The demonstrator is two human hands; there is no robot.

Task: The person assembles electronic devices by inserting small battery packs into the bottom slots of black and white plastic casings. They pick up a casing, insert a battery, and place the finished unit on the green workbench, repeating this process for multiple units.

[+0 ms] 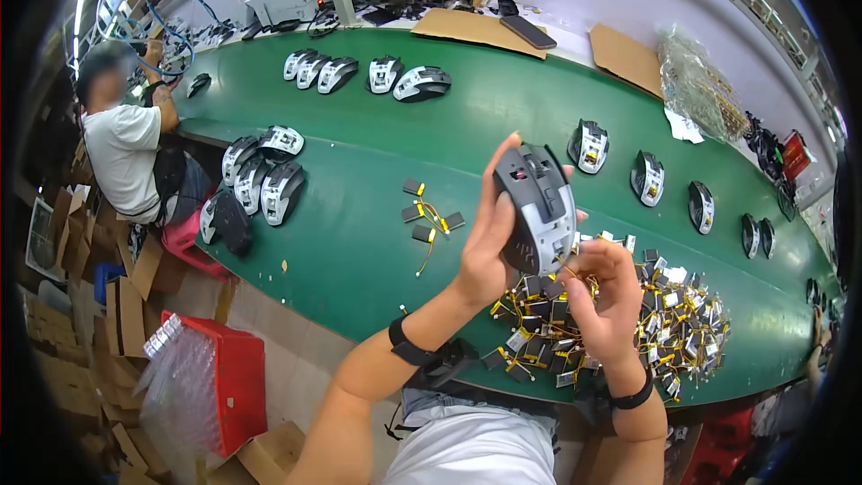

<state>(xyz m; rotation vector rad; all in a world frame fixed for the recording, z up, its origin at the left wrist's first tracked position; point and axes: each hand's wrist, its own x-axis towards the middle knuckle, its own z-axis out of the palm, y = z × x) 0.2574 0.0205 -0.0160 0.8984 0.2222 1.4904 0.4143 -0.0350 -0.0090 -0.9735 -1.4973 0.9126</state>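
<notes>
My left hand (pixel 489 247) is wrapped round a grey-and-black computer mouse (pixel 543 207) with its inner parts partly showing, raised above the green table. Against the lower end of that mouse, my right hand (pixel 611 296) has its thumb and fingers curled together on a thin yellow wire (pixel 563 262); what the wire runs to is hidden by the fingers. Beneath the right hand spreads a big heap of small battery packs (pixel 687 323) with yellow tape and wires. Several more batteries (pixel 422 214) lie apart, left of the mouse.
Other mice stand in a group (pixel 247 180) at the left, in a far row (pixel 337 74) and along the right (pixel 648 181). Flat cardboard (pixel 480 31) and a phone (pixel 528 32) lie at the back. A person (pixel 130 144) sits far left. A red crate (pixel 238 377) stands on the floor.
</notes>
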